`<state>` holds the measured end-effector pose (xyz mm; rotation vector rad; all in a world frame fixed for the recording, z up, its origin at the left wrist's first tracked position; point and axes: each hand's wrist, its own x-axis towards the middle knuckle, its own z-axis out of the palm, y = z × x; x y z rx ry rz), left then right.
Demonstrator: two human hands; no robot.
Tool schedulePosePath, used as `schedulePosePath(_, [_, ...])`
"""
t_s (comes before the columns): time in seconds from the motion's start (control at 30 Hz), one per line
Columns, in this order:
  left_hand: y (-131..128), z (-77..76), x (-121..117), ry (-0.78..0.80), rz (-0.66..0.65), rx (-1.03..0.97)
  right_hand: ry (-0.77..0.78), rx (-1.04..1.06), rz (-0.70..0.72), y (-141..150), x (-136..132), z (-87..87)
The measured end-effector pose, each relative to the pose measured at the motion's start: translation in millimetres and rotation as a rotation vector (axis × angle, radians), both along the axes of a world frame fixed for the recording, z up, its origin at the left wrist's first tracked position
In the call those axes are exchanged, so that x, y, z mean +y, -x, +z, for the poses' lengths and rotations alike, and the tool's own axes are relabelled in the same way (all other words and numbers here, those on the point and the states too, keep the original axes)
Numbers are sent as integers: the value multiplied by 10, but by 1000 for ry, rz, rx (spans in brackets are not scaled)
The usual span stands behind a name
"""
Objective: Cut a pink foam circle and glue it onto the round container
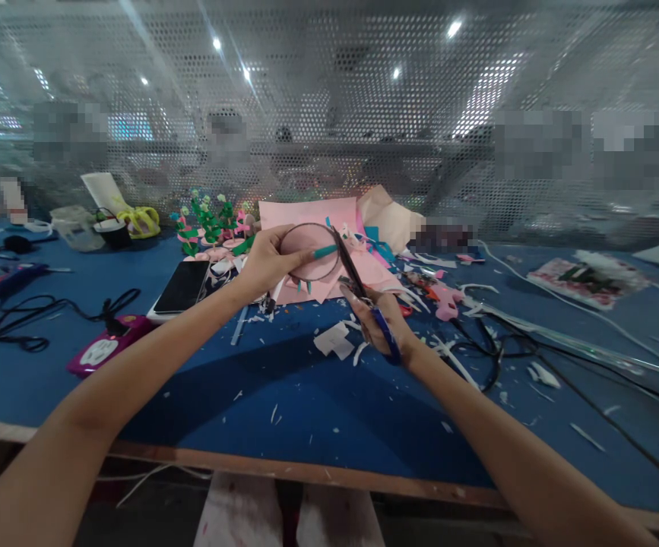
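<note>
Above the middle of the table, my left hand (275,262) pinches a round, pale pink disc (300,241) with a thin dark rim. Long teal nails show on the thumb and below the disc. My right hand (384,323) is wrapped round a pair of scissors (352,266) with dark blades and a blue handle. The blades point up and away, close to the disc's right edge; whether they touch it I cannot tell. Behind the disc, sheets of pink paper (309,213) stand and lie among teal and white scraps.
Green and pink craft flowers (209,224) stand at the back left. A phone (182,286) and a purple power socket (106,348) lie on the left. To the right are a pink glue gun (446,298), black cables and clear strips. White paper offcuts (334,339) litter the blue table.
</note>
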<state>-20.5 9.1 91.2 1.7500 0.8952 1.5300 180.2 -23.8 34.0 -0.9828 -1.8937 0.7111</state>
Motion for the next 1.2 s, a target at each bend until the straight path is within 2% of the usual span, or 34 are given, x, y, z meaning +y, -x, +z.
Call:
schedulePosePath(0.47, [-3,28,-38,22,-84,-18,44,-35,-20,-14,1,19])
schedulePosePath(0.67, [14,23,-8,5,-96,-11,11,-35,-35,4,-16,70])
schedulePosePath(1.2, [36,26,-2,-3,-121,-19,84,-42,-12,-4,-19,58])
